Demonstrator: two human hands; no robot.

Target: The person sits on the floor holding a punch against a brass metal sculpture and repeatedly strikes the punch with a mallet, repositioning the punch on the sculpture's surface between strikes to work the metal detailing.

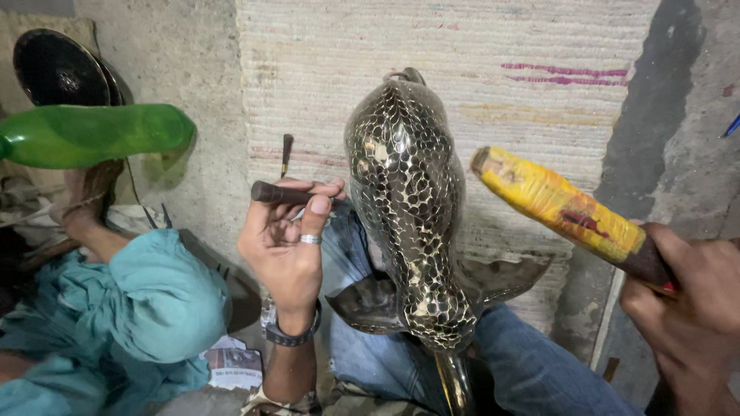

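A shiny metal fish figure [408, 208] with a hammered scale pattern rests on my lap, head end pointing away from me. My left hand [287, 243] grips a short dark punch tool [281, 193] held sideways, its tip against the fish's left flank. A ring sits on one finger and a watch on the wrist. My right hand [686, 308] holds a mallet [566, 209] wrapped in yellow tape, raised to the right of the fish and apart from it.
Another person in teal clothing [146, 308] sits at the left, with a green plastic bottle [92, 135] above them. A dark round metal dish [58, 69] leans at the top left. A woven mat [462, 77] covers the floor ahead. A second small tool [286, 152] lies on it.
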